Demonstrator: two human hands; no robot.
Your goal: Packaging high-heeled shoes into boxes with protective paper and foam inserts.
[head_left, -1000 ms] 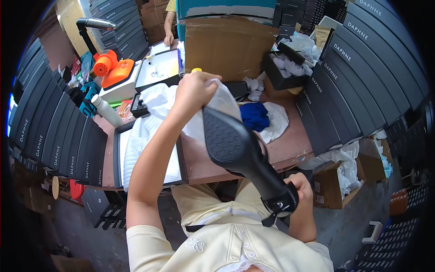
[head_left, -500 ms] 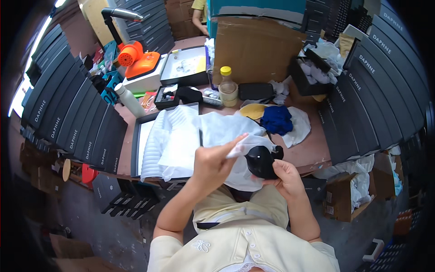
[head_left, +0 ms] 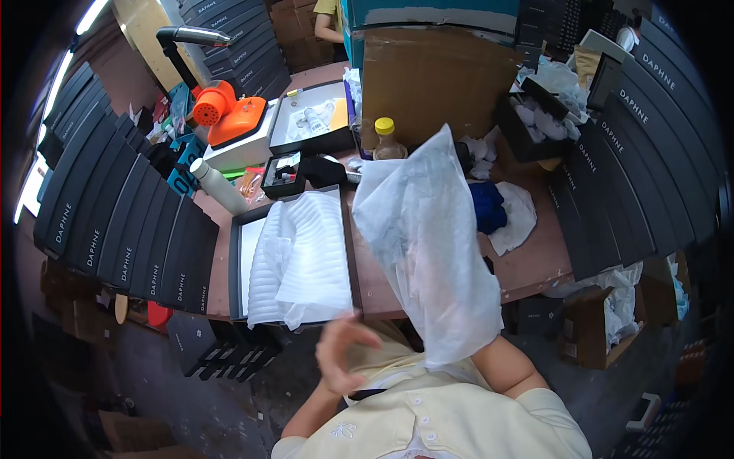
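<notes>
1. Left grip [head_left: 334, 356] has come off the white sheet [head_left: 432, 260], now raised above the tabletop's [head_left: 529, 264] front edge.
2. Left grip: fingers apart, empty (motion-blurred).
3. Right grip: behind the sheet; cannot tell its closure.
4. Open box [head_left: 236, 264], ribbed white padding [head_left: 317, 245] inside: front edge, left of sheet.

In the head view I see the left hand [head_left: 333, 358] loosely curled, near white paper [head_left: 428, 252] partly covering the right arm [head_left: 511, 369].
</notes>
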